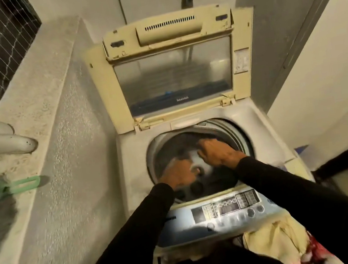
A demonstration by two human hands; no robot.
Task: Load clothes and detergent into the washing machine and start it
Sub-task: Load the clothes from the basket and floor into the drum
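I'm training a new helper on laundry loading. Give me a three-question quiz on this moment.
1. True or false: the washer lid is shut.
2. Where are both hands? A) on the control panel B) inside the drum C) on the ledge
3. Fill in: the pale yellow cloth lies ___ the control panel, outside the drum.

Key: 1 false. 2 B: left hand and right hand reach among dark clothes. 3 below.
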